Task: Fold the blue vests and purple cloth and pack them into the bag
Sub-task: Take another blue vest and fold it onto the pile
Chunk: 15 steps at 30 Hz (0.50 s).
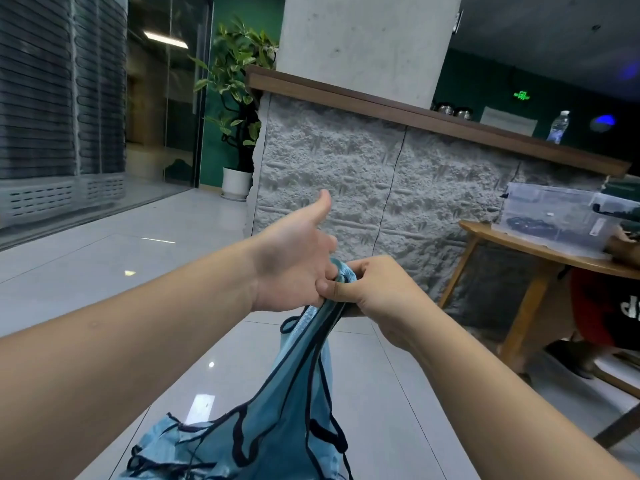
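Bare forearms, no sleeves; hands [332, 278] ungloved, ringless.
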### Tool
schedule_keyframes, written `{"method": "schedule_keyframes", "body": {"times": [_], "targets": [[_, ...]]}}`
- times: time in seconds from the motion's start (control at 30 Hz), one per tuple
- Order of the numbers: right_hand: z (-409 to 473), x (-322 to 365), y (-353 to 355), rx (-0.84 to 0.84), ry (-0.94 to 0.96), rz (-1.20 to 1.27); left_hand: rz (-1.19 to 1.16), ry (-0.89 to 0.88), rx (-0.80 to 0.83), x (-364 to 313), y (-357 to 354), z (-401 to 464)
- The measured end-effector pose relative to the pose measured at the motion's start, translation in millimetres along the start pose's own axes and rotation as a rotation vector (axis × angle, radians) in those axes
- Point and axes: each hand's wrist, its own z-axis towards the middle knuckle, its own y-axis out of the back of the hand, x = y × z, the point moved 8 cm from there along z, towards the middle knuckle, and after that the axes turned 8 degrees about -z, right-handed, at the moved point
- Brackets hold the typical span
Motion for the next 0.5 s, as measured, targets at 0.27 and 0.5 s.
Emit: {"method": "schedule_keyframes", "body": {"times": [0.27, 0.5], "targets": [[7, -9, 21, -0.187, -0.059, -0.077, 0.194, -0.075, -0.159, -14, 15, -6], [3, -12, 49, -0.171, -0.043, 0.064, 0.907, -0.201, -0.535, 6, 96, 1]]}}
